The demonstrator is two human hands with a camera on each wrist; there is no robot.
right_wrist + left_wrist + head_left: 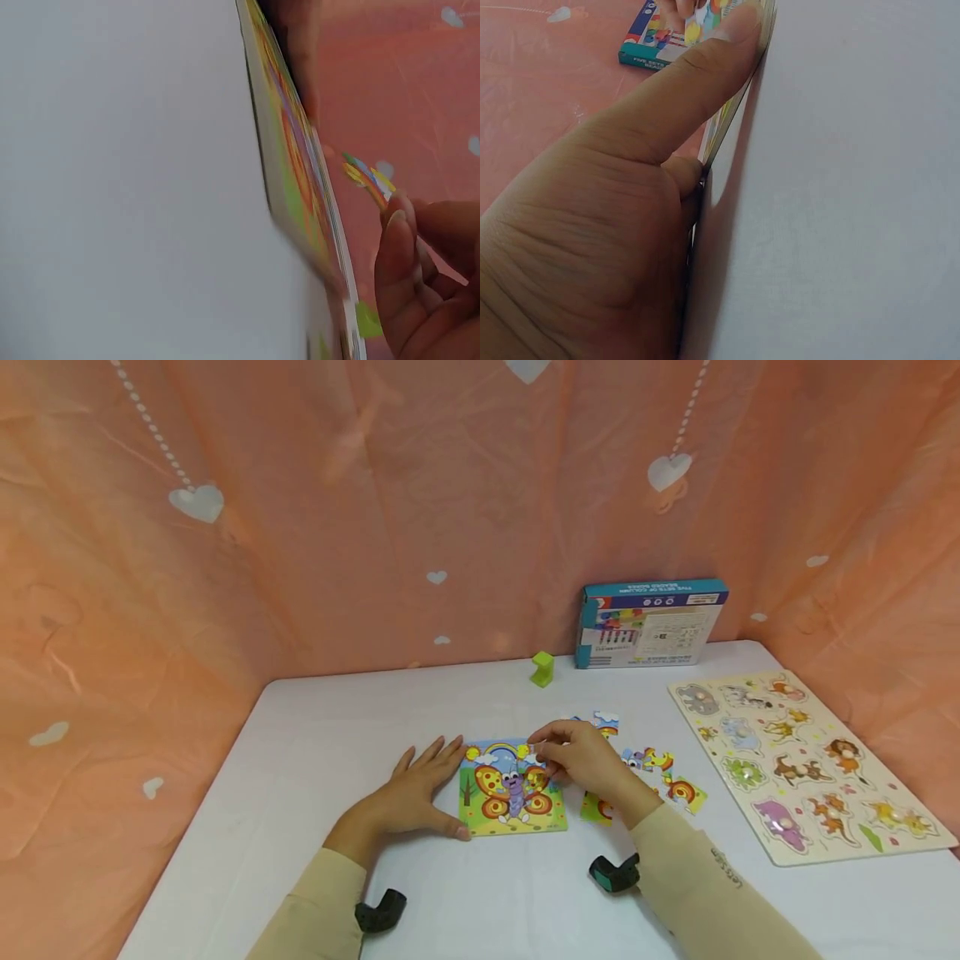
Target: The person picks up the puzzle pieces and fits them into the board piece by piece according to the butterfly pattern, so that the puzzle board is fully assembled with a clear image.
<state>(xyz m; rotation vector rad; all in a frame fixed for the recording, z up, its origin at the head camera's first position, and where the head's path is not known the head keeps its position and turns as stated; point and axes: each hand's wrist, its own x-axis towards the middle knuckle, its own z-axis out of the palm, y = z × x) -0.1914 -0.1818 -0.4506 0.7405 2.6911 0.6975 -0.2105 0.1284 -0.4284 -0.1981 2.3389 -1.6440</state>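
A small square butterfly puzzle board point(513, 793) lies flat on the white table. My left hand point(416, 793) rests at its left side with fingers spread, the thumb touching the lower left corner. Over the board's upper right part, my right hand point(588, 764) pinches a colourful puzzle piece point(366, 178) between thumb and fingertips. In the right wrist view that piece is held above the board, apart from it. Loose puzzle pieces point(684, 792) lie right of the board, partly hidden by the right hand and forearm.
A large wooden animal peg puzzle point(813, 768) covers the table's right side. At the back stand a boxed toy set point(651, 625) and a small green block point(542, 669). An orange curtain with white hearts point(480, 510) hangs behind the table point(315, 727).
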